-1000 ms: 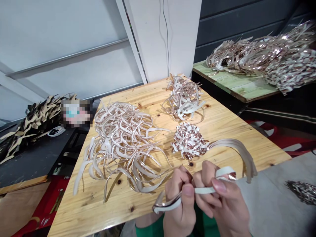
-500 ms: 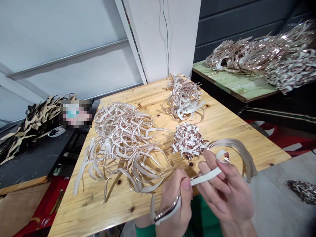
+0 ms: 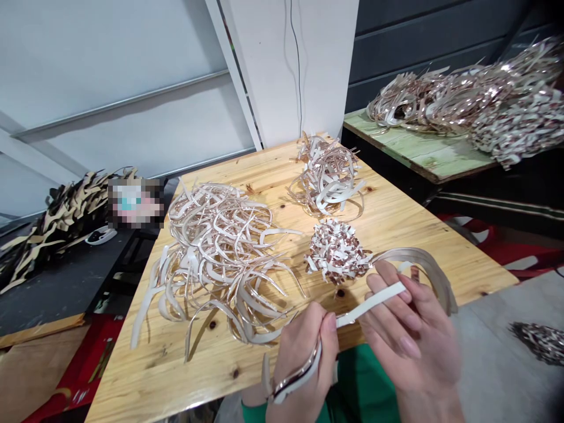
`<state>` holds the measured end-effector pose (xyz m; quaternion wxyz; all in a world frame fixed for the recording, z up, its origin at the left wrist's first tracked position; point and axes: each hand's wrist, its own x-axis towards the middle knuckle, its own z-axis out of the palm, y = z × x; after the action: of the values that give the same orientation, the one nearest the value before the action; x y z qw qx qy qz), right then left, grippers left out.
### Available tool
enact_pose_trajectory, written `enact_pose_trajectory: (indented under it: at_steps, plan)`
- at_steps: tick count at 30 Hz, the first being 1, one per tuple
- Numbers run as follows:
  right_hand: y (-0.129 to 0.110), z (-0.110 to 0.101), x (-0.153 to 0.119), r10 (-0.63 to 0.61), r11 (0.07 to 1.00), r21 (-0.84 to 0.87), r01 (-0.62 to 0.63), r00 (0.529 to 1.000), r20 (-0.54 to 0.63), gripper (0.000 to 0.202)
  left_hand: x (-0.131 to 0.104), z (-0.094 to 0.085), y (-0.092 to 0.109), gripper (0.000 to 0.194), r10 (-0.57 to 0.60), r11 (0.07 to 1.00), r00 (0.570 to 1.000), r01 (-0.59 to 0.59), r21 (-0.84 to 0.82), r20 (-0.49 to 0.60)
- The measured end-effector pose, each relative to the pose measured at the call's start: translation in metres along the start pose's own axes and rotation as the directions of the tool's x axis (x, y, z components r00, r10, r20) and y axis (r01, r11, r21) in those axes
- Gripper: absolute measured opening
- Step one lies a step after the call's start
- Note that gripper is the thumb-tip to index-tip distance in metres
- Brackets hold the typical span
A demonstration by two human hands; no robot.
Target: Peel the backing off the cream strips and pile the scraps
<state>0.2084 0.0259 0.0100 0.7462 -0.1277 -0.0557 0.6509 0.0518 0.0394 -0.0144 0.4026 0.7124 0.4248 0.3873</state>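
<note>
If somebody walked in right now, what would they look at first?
Probably the big, curly tangle of pale and shiny strips on the left side of the wooden table. Then maybe the long, glittery heap on the pale green tabletop at upper right. Up close, the left hand and right hand hold a narrow strip stretched between them.

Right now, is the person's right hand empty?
No, the right hand pinches a pale strip that runs across to the left hand.
</note>
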Motion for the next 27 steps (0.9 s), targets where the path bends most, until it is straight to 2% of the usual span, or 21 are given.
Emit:
enact_pose_trajectory:
  at_steps: [5, 9, 12, 15, 17, 19, 21, 22, 24, 27]
  plan:
    - [0.0, 0.001, -0.002, -0.095, 0.994, -0.056, 0.09, 0.992, -0.084, 0.03, -0.002, 0.001, 0.0, 0.037, -0.036, 0.998, 0.996, 0.032, -0.057, -0.078]
    - [0.003, 0.003, -0.007, -0.29, 0.939, -0.223, 0.263, 0.953, -0.094, 0.029, -0.009, 0.004, 0.005, 0.043, -0.096, 0.992, 0.975, 0.077, -0.102, -0.2]
    - [0.012, 0.002, -0.012, -0.405, 0.797, -0.482, 0.363, 0.914, 0.019, 0.022, -0.012, 0.004, 0.011, 0.045, -0.152, 0.978, 0.947, 0.104, -0.181, -0.281]
    - [0.024, 0.002, -0.017, -0.423, 0.601, -0.71, 0.367, 0.9, 0.108, 0.014, -0.012, 0.003, 0.016, 0.046, -0.18, 0.971, 0.936, 0.119, -0.209, -0.303]
    - [0.031, 0.002, -0.021, -0.404, 0.5, -0.804, 0.323, 0.908, 0.114, 0.01, -0.012, 0.002, 0.017, 0.047, -0.185, 0.973, 0.928, 0.128, -0.192, -0.323]
    - [0.034, 0.002, -0.023, -0.333, 0.421, -0.862, 0.281, 0.932, 0.141, 0.003, -0.012, 0.002, 0.015, 0.048, -0.174, 0.977, 0.914, 0.115, -0.178, -0.365]
    - [0.034, 0.002, -0.025, -0.23, 0.365, -0.898, 0.247, 0.958, 0.17, 0.017, -0.013, 0.002, 0.011, 0.047, -0.153, 0.982, 0.891, 0.087, -0.169, -0.428]
    - [0.034, 0.003, -0.026, -0.184, 0.35, -0.91, 0.223, 0.969, 0.167, 0.022, -0.014, 0.002, 0.008, 0.046, -0.138, 0.984, 0.879, 0.072, -0.161, -0.456]
    - [0.034, 0.006, -0.028, -0.117, 0.353, -0.922, 0.161, 0.985, 0.127, 0.025, -0.013, -0.001, 0.002, 0.043, -0.068, 0.992, 0.882, 0.012, -0.123, -0.466]
    - [0.034, 0.009, -0.028, -0.039, 0.39, -0.918, 0.075, 0.997, 0.065, 0.02, -0.009, -0.01, -0.004, 0.038, 0.094, 0.994, 0.919, -0.109, -0.018, -0.383]
